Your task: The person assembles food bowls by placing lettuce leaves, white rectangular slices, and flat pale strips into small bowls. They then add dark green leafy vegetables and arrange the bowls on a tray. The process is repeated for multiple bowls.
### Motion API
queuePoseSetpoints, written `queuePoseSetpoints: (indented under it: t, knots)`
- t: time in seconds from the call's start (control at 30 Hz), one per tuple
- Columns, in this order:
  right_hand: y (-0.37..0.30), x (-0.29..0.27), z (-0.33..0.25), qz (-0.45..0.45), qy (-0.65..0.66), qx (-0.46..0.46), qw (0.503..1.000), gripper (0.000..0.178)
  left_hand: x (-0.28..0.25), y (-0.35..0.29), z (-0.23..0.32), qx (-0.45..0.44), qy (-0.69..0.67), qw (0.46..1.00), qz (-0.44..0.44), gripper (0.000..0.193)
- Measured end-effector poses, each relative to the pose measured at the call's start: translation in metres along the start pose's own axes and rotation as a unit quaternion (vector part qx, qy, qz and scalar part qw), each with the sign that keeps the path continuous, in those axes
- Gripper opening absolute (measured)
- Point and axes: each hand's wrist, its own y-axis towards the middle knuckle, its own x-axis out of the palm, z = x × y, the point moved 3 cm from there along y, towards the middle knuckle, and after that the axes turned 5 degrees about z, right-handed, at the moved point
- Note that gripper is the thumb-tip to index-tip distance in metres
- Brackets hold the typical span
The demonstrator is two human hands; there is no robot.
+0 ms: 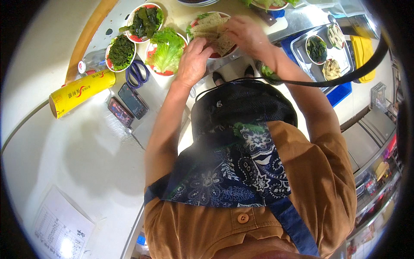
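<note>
At the far middle of the counter, a white-rimmed bowl (223, 14) holds beige, porous-looking food sheets (209, 26), with green leaf edges showing at its left. My left hand (194, 60) is at the bowl's near left side, fingers bent together against the sheets. Over the right part, my right hand (248, 36) has its fingertips curled down onto a sheet; it is slightly blurred. Both hands partly cover the bowl. Just left of my left hand stands a bowl of lettuce (167, 49).
Bowls of dark green leaves (146, 22) and chopped greens (121, 52) stand left. Nearer lie a yellow film roll box (82, 93), purple cable (137, 74) and two phones (133, 100). A metal tray (297, 45) with several small bowls is right. A black strap (336, 83) crosses my right forearm.
</note>
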Motion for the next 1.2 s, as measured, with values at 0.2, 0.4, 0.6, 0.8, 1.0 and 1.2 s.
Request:
queuePoseSetpoints:
  t: [0.2, 0.4, 0.6, 0.8, 1.0, 1.2]
  knots:
    - [-0.037, -0.011, 0.039, -0.142, 0.31, 0.432, 0.835, 0.037, -0.001, -0.007, 0.006, -0.073, -0.049, 0.994, 0.072, 0.039]
    - [-0.043, 0.018, 0.019, -0.137, 0.518, 0.502, 0.679, 0.079, 0.009, -0.024, -0.003, -0.202, -0.091, 0.967, 0.121, 0.056]
    - [-0.025, 0.038, 0.016, -0.107, 0.522, 0.476, 0.7, 0.064, 0.019, -0.019, -0.032, -0.341, -0.225, 0.901, 0.146, 0.054]
    - [-0.038, 0.007, 0.026, -0.098, 0.566, 0.444, 0.687, 0.063, -0.005, -0.023, -0.025, -0.386, -0.308, 0.851, 0.178, 0.051]
    - [-0.102, -0.103, 0.072, -0.074, 0.592, 0.43, 0.678, 0.068, -0.012, -0.02, -0.015, -0.387, -0.312, 0.851, 0.172, 0.042]
    - [-0.202, -0.226, 0.133, 0.156, 0.548, 0.498, 0.654, 0.076, -0.001, -0.011, -0.004, -0.418, -0.329, 0.835, 0.143, 0.037]
